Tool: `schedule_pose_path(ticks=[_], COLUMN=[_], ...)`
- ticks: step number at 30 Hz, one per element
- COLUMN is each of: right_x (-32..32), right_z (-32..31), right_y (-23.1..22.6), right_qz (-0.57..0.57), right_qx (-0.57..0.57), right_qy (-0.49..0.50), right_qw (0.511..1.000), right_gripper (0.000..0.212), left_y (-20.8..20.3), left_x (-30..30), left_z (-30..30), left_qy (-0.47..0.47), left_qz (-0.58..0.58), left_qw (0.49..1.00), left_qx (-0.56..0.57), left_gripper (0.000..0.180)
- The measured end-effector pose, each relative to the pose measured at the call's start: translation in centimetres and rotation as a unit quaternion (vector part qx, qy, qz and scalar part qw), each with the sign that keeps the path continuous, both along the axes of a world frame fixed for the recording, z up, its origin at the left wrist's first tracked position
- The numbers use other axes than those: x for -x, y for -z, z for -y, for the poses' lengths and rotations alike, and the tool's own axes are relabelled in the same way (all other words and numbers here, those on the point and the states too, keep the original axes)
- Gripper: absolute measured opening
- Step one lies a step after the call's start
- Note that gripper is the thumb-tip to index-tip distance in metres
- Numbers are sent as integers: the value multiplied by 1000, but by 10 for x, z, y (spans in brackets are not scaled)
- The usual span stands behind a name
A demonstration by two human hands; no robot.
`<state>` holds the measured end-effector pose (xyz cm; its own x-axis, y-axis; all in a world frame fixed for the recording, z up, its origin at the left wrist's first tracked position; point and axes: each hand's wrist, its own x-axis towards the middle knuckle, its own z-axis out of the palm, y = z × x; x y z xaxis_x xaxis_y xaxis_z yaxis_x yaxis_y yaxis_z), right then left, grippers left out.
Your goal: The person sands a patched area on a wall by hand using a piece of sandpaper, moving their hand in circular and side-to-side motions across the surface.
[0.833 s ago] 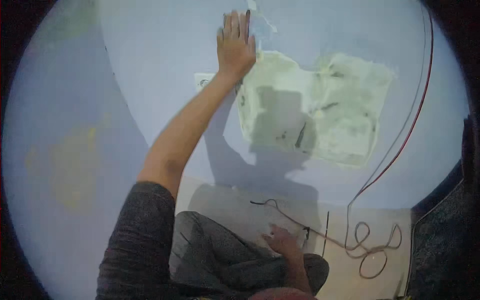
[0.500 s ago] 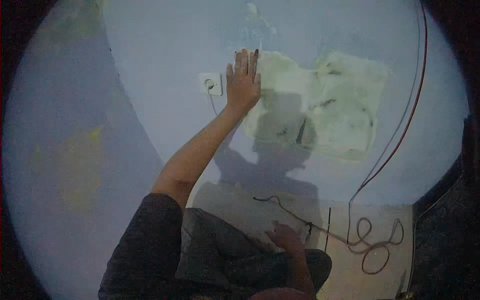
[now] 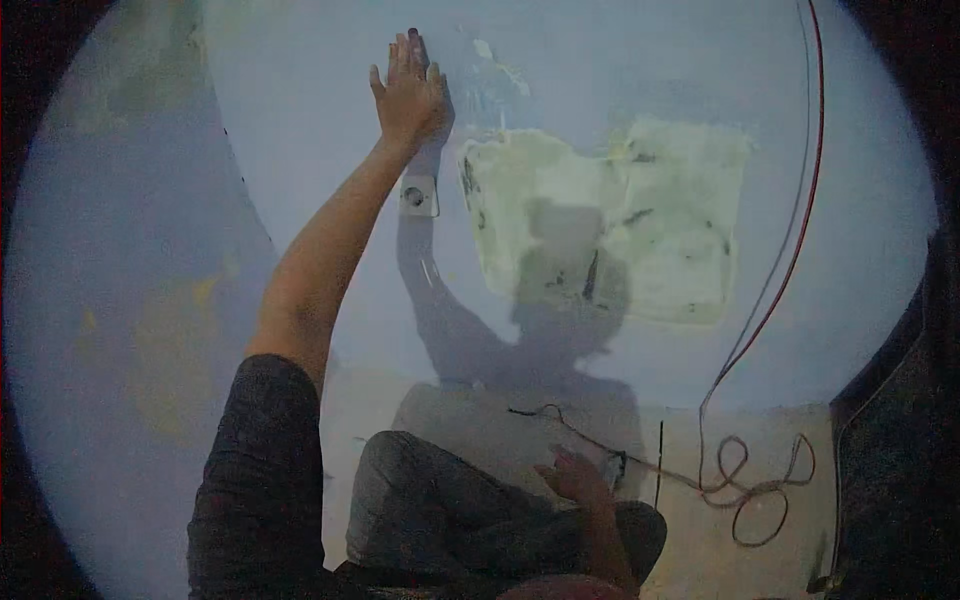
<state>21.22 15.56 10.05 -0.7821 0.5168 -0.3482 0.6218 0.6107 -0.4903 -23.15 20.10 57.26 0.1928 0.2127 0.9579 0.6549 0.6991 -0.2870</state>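
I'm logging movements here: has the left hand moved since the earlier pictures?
Yes, up and left: the left hand is now above the wall socket, having been to its right.

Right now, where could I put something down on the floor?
There's bare floor below the looped cable, right of the bent knee. It's crowded around the right hand, with cable and a thin dark strip close by.

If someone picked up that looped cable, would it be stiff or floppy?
The cable is probably floppy, since it bends into small loops. It looks thin, so likely light for its length, and might snag where its loops cross.
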Motion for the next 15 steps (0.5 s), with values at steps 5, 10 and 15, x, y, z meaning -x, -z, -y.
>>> schedule_pose_path(ticks=[5,10,15], right_x=[-5,-3,-2], right_z=[-7,16,18], right_y=[-18,-71,-15], right_qz=[40,40,7], right_qx=[48,57,32], right_qy=[-7,-48,-62], right_qw=[998,996,998], right_gripper=[79,81,81], left_y=[35,115,182], left_x=[-67,-100,-131], left_z=[-43,-58,-50], left_qy=[212,239,244], left_qz=[150,205,233], left_qw=[961,943,941], left_qx=[-96,-104,-18], left_gripper=[66,67,66])
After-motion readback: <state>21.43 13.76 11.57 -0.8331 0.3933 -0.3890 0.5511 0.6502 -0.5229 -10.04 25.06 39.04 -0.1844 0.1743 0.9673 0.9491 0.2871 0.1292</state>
